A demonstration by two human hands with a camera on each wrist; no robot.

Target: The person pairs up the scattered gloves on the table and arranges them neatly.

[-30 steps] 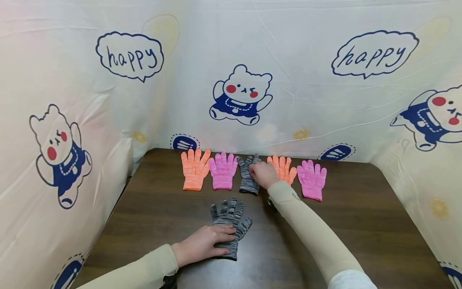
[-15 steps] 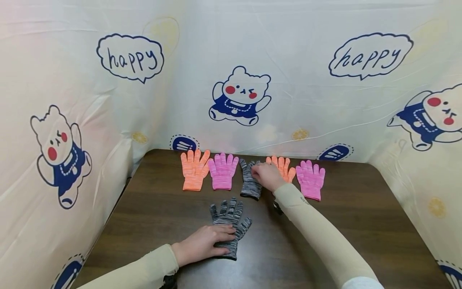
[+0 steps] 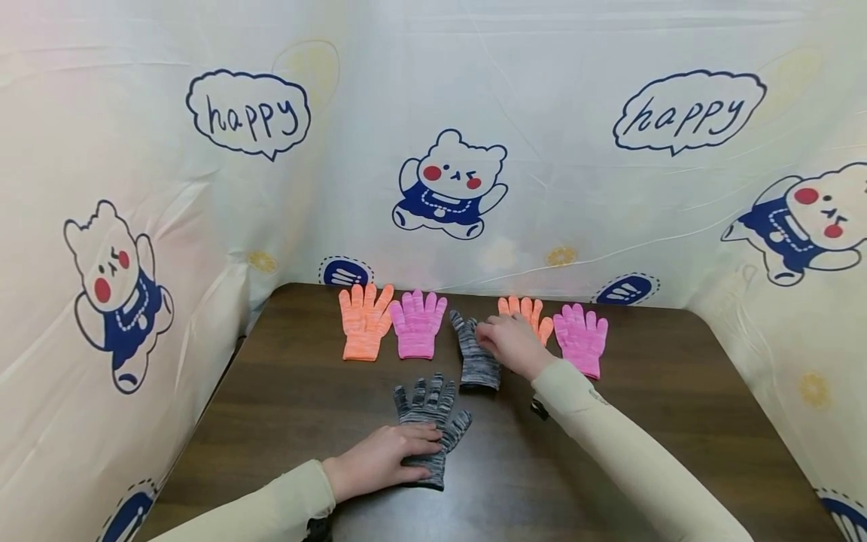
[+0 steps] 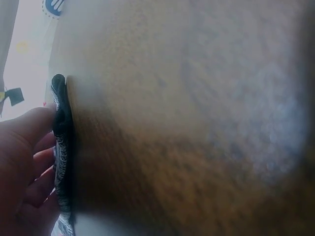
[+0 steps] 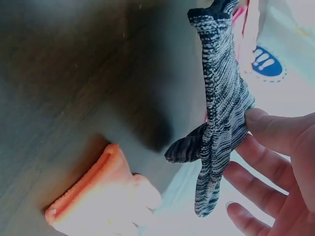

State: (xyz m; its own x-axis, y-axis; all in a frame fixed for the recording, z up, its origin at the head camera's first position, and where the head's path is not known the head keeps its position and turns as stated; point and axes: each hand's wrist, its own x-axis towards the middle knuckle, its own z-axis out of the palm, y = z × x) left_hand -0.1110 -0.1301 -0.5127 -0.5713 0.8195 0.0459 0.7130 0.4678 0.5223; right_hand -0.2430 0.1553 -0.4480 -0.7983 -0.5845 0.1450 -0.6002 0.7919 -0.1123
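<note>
My left hand (image 3: 381,461) rests on a grey-and-black striped knit glove (image 3: 425,407) lying fingers-away near the front of the table; in the left wrist view the glove's dark cuff (image 4: 60,118) shows edge-on. Farther back, my right hand (image 3: 516,345) pinches a second grey striped glove (image 3: 479,369) between thumb and fingers. The right wrist view shows this glove (image 5: 221,103) hanging off the table, its cuff toward the top of the view. Part of its finger end is hidden behind my hand in the head view.
An orange glove (image 3: 363,324) and a pink glove (image 3: 417,324) lie at the back left of the brown table (image 3: 284,406). Another orange glove (image 3: 521,307), partly behind my right hand, and another pink glove (image 3: 581,339) lie at the back right. A printed curtain (image 3: 555,181) surrounds the table.
My right hand has drawn its grey glove from the back row toward me and slightly right. The left hand and the glove under it have stayed in place.
</note>
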